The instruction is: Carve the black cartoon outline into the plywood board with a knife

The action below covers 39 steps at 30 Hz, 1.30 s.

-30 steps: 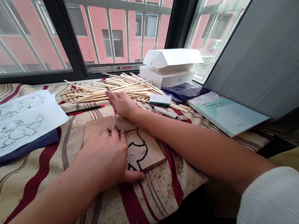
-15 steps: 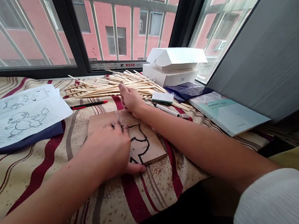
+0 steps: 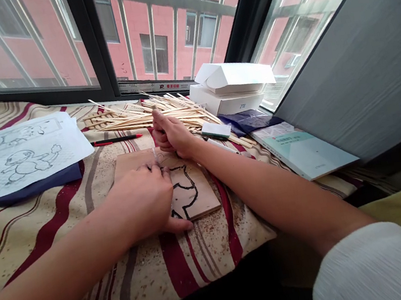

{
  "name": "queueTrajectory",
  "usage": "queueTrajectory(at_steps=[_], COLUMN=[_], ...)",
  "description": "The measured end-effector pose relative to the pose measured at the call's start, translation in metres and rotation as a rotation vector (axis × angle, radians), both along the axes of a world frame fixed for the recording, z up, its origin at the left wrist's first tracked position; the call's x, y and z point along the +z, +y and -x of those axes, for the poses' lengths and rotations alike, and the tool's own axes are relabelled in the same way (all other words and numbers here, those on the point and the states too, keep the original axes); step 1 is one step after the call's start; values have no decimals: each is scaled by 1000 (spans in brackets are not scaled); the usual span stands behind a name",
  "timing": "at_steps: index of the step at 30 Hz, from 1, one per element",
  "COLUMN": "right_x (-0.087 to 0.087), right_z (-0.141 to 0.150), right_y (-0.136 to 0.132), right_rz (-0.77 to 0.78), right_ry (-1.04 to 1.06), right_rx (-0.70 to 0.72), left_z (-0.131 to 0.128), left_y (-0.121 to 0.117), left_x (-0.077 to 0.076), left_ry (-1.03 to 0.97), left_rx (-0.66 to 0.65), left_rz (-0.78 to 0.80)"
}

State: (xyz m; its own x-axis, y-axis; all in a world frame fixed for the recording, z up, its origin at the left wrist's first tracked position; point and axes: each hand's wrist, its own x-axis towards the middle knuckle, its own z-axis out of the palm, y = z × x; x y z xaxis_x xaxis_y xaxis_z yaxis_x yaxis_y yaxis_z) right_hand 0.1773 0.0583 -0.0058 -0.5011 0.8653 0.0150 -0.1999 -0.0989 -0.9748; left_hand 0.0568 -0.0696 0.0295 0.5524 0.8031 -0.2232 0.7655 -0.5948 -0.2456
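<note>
A small wooden board [image 3: 197,199] with a black outline drawing lies on the striped cloth [image 3: 45,232]. My left hand [image 3: 144,205] lies over the board's left half, fingers curled down on it, thumb along its front edge. My right hand [image 3: 171,134] is at the board's far edge, closed in a fist around a thin upright tool whose tip touches the board near my left fingertips. Just behind my right hand lies a heap of thin wooden strips [image 3: 148,115].
Printed cartoon sheets [image 3: 20,157] rest on dark blue paper at left, a red-and-black pencil [image 3: 116,140] beside them. White boxes [image 3: 231,88], an eraser block [image 3: 216,130], a marker, blue carbon paper and a teal booklet [image 3: 300,151] sit at right. Barred windows stand behind.
My right hand has drawn back from the strip heap and closed into a fist on a thin tool at the board's far edge. My left hand stays on the board.
</note>
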Motion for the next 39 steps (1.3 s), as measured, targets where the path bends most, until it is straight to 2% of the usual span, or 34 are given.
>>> queueTrajectory(at_steps=[3, 7, 8, 12, 14, 19, 23, 25, 28, 31, 33, 35, 39], right_x=[4, 4, 4, 5, 6, 5, 3, 1, 2, 7, 15, 26, 55], right_z=[1, 2, 1, -11, -12, -9, -14, -17, -15, -5, -4, -13, -58], right_y=[-6, -3, -1, 1, 0, -3, 0, 4, 6, 4, 3, 4, 7], right_rz=[-53, 20, 46, 105, 131, 108, 94, 121, 185, 331, 373, 276, -155], right_ry=[21, 34, 45, 122, 139, 180, 234, 258, 263, 178, 130, 135, 123], right_rx=[-36, -285, -272, -62, -46, -130, 61, 105, 81, -53, -161, -251, -368], left_z=[2, 4, 4, 3, 2, 1, 3, 4, 3, 1, 0, 1, 4], left_y=[1, -1, -2, -5, -5, -3, -4, -4, -5, -5, -5, -5, -4], left_x=[-2, -2, -2, 0, 0, 0, 2, 2, 1, -1, -2, -3, -8], left_ry=[12, 17, 18, 24, 21, 10, -4, -27, -31, 1, 4, -9, -27], left_rx=[-30, -32, -27, -26, -18, -8, -18, -19, 1, 15, 8, 7, 12], left_rz=[-20, -25, -22, 9, 23, 26, 28, 29, 28, 15, 8, 1, -13])
